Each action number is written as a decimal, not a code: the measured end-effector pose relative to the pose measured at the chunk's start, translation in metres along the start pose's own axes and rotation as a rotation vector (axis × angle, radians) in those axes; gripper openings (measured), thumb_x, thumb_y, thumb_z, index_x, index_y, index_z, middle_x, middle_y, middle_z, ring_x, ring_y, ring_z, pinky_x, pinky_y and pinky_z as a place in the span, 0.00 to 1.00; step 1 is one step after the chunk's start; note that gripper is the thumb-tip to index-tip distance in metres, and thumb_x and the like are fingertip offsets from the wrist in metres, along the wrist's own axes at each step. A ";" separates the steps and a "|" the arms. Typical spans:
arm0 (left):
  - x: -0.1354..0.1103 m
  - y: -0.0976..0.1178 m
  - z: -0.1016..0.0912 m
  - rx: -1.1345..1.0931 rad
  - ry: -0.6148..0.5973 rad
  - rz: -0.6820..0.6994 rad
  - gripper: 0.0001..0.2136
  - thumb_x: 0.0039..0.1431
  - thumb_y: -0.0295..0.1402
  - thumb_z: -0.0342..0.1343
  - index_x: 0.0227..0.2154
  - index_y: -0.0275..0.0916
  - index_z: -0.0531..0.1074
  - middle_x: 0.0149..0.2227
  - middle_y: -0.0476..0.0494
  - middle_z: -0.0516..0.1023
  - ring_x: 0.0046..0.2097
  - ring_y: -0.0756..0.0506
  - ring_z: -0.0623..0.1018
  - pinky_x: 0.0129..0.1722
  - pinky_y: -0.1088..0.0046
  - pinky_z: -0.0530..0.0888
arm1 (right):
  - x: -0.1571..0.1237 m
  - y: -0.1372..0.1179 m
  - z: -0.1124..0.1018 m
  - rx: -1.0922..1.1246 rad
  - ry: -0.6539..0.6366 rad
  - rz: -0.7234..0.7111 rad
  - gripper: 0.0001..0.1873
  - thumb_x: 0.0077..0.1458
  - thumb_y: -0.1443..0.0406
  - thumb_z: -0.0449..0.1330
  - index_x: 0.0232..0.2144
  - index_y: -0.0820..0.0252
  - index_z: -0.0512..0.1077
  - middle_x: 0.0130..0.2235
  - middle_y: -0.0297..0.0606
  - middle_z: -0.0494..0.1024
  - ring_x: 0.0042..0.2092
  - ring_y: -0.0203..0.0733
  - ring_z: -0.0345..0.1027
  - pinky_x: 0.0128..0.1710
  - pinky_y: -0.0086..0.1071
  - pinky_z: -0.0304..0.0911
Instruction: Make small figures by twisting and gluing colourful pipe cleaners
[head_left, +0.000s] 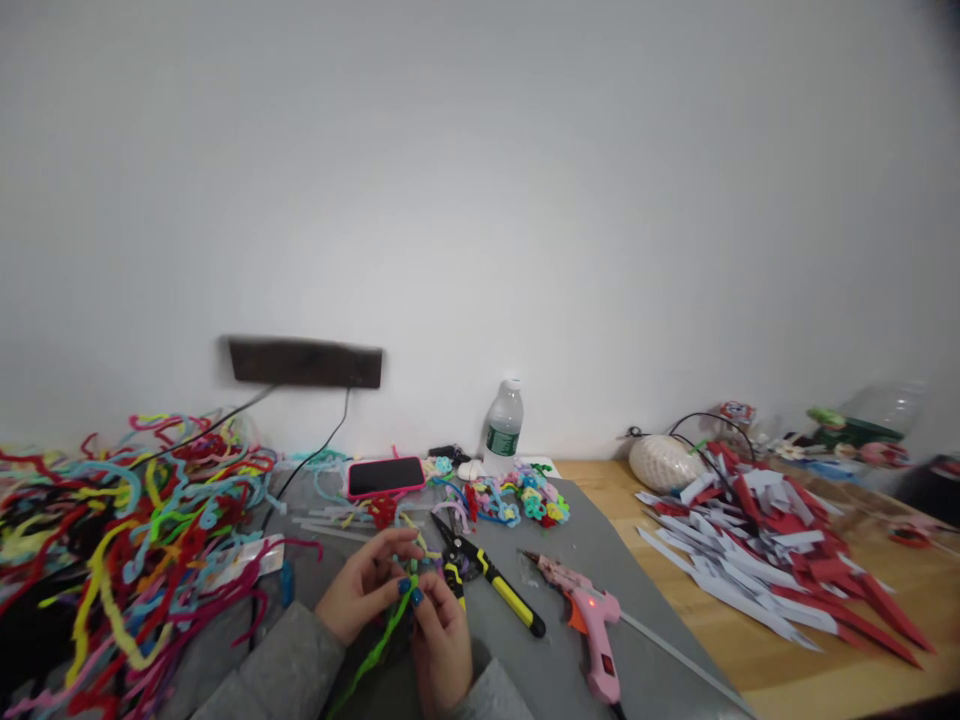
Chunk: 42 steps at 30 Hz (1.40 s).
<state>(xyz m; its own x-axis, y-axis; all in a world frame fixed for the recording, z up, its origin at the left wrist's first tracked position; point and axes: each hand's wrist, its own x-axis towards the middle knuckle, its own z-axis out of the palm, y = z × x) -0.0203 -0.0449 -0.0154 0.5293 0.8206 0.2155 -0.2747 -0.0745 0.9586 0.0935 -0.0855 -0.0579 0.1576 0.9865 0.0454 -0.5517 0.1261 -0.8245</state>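
Note:
My left hand (373, 588) and my right hand (442, 632) meet low in the middle of the head view, fingertips pinched together. Between them is a bright green pipe cleaner (379, 648), its loose end trailing down to the left. Just beyond my right hand lie pliers (501, 588) with yellow and black handles, spread apart. To the right rests a pink glue gun (592, 622) with a small light glowing and a glue stick in its back. My fingers hide the part of the pipe cleaner being gripped.
A tangled heap of coloured pipe cleaners (142, 540) covers the left. Behind my hands are a phone (386, 478), a water bottle (505, 425) and small pipe-cleaner flowers (541, 497). Red and white paper strips (780, 545) pile up on the right beside a white woven ball (664, 462).

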 end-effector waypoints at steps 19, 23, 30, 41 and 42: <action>0.000 0.003 0.000 0.056 0.185 -0.031 0.14 0.48 0.37 0.57 0.39 0.40 0.69 0.34 0.45 0.73 0.29 0.50 0.70 0.26 0.78 0.65 | 0.000 0.000 0.004 0.060 0.033 0.014 0.15 0.38 0.57 0.64 0.20 0.61 0.66 0.18 0.27 0.62 0.20 0.30 0.50 0.18 0.24 0.45; 0.000 0.007 0.002 0.091 0.139 -0.027 0.11 0.47 0.37 0.59 0.33 0.37 0.70 0.31 0.47 0.73 0.28 0.50 0.69 0.27 0.78 0.65 | 0.000 0.000 0.004 0.067 0.036 0.015 0.14 0.39 0.57 0.64 0.20 0.61 0.67 0.18 0.27 0.62 0.20 0.30 0.50 0.18 0.24 0.44; 0.001 0.010 0.005 0.116 0.104 -0.048 0.10 0.49 0.38 0.57 0.30 0.37 0.69 0.26 0.50 0.69 0.26 0.51 0.67 0.25 0.79 0.63 | -0.001 -0.002 0.004 0.065 0.023 0.016 0.14 0.40 0.57 0.64 0.21 0.61 0.66 0.19 0.27 0.62 0.20 0.30 0.50 0.18 0.24 0.43; 0.000 0.004 0.005 0.147 0.061 -0.023 0.10 0.50 0.38 0.56 0.26 0.36 0.66 0.27 0.50 0.66 0.30 0.49 0.66 0.29 0.76 0.63 | 0.000 -0.002 0.004 0.057 0.028 0.004 0.14 0.39 0.57 0.64 0.21 0.61 0.67 0.19 0.27 0.62 0.21 0.31 0.52 0.18 0.24 0.44; 0.001 0.004 0.005 0.146 0.064 -0.026 0.10 0.50 0.38 0.55 0.26 0.36 0.66 0.27 0.50 0.66 0.29 0.50 0.66 0.29 0.76 0.62 | 0.000 -0.003 0.004 0.056 0.031 0.002 0.14 0.39 0.57 0.64 0.21 0.61 0.67 0.19 0.27 0.62 0.21 0.31 0.51 0.18 0.24 0.44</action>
<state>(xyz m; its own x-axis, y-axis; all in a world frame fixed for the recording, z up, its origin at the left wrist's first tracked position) -0.0169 -0.0477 -0.0101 0.4814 0.8573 0.1825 -0.1396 -0.1306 0.9816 0.0919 -0.0858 -0.0535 0.1814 0.9831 0.0252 -0.5967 0.1304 -0.7918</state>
